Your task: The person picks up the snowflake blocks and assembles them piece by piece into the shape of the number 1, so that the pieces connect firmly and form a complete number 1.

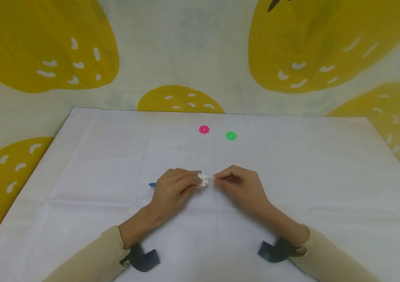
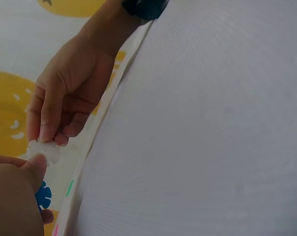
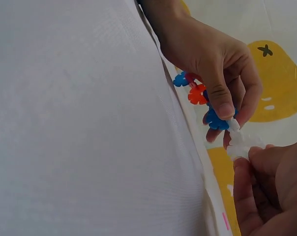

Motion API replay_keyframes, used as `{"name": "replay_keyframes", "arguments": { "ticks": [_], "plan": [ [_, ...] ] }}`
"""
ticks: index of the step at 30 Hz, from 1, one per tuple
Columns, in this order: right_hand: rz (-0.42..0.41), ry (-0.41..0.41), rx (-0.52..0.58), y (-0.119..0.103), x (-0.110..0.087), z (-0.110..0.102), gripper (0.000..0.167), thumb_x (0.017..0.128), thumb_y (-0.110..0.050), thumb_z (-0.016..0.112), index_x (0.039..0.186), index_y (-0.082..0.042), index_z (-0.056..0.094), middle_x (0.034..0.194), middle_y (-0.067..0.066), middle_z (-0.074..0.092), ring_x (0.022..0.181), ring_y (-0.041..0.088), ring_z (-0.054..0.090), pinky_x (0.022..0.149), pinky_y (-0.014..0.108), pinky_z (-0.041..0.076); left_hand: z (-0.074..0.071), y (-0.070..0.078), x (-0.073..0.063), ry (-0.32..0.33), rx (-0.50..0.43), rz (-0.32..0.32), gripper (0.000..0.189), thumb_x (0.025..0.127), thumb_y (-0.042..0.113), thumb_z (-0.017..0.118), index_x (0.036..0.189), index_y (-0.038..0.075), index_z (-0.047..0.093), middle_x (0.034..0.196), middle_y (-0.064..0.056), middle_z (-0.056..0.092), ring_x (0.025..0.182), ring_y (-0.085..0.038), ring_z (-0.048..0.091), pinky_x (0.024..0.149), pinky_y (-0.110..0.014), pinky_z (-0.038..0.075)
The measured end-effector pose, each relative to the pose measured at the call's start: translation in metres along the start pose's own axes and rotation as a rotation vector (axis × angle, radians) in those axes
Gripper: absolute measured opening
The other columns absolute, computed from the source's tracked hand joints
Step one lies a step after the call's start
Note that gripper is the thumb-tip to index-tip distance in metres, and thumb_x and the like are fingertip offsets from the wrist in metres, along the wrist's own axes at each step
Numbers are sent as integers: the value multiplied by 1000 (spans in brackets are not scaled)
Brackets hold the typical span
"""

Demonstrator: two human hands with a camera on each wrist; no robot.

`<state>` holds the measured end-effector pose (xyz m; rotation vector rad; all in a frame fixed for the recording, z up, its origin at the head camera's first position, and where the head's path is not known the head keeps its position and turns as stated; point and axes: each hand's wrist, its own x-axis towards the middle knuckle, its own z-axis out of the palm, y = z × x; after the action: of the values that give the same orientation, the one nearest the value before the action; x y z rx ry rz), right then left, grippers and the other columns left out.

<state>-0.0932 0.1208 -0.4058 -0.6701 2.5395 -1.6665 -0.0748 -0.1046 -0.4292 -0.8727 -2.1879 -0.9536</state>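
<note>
I read the clock from the white translucent plastic snowflake disc [image 1: 203,179] at the centre, between the hands. Nearest me on the head camera are two beige fabric sleeves, the left sleeve [image 1: 87,254] at 8 o'clock and the right sleeve [image 1: 330,254] at 4, with two dark curved wrist mounts, one [image 1: 146,261] at 7 and one [image 1: 274,252] between 4 and 5. Two bare hands come next. At 9 o'clock the left hand [image 1: 175,186] has its fingers curled round a chain of coloured plastic discs [image 3: 217,120]; at 3, the right hand [image 1: 243,186] pinches white plastic between thumb and fingertips. From the right wrist I count two blue discs in the chain, one orange-red disc [image 3: 195,97] between them, a dark red piece [image 3: 190,77] partly hidden, and at least two white pieces by the fingertips; I can't tell whether those are locked together. Farther off lie two loose flat discs: one pink notched disc [image 1: 204,129] at 12, one green notched disc [image 1: 231,136] at 1. All this is on or above a white, faintly creased tabletop [image 1: 326,172]. Beyond its far edge I see a cream cloth [image 1: 185,47] printed with five large yellow rounded shapes.
</note>
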Motion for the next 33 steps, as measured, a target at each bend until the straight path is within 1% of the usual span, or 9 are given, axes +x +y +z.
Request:
{"name": "replay_keyframes", "arguments": {
  "ticks": [4,7,10,15,20,25,33],
  "plan": [
    [59,24,15,0,0,1,17,82,-10,76,98,-17,75,92,-9,71,83,9,66,75,25,54,0,0,0,-47,42,2,23,74,17,82,93,12,71,103,-2,71,95,-14,65,78,-33,49],
    [94,19,64,2,0,1,17,83,-10,76,99,-15,75,93,-5,71,82,11,67,74,26,54,-1,0,0,-68,83,14,27,73,21,83,96,12,71,105,-2,70,96,-14,65,80,-34,48],
    [133,-2,147,3,0,2,18,83,-9,75,101,-9,74,94,1,71,81,16,69,74,27,55,-2,1,0,-75,123,30,32,73,23,83,100,11,71,108,-1,69,97,-15,64,83,-35,48],
    [237,-33,313,1,-2,4,21,84,-6,73,104,0,71,91,11,70,78,25,70,74,32,56,-3,2,1,-89,150,46,39,75,26,82,109,11,68,109,-1,68,98,-15,63,86,-35,46],
    [343,-46,415,-3,-3,7,23,84,-7,73,105,0,69,90,15,70,79,31,70,76,34,55,-3,3,1,-85,144,66,40,75,29,82,109,11,67,105,-1,69,95,-14,64,84,-34,46],
    [425,-64,447,-7,-4,10,25,83,-11,74,106,-2,68,90,15,71,80,31,70,74,31,55,-3,4,1,-73,145,88,43,72,27,84,108,10,69,102,-2,70,90,-15,66,82,-34,48],
    [500,-67,494,-10,-4,12,26,83,-7,74,107,0,67,91,17,70,81,31,70,74,30,55,-2,3,-1,-65,134,111,37,74,25,82,106,10,71,99,-2,71,87,-14,67,80,-32,49]
  ]
}}
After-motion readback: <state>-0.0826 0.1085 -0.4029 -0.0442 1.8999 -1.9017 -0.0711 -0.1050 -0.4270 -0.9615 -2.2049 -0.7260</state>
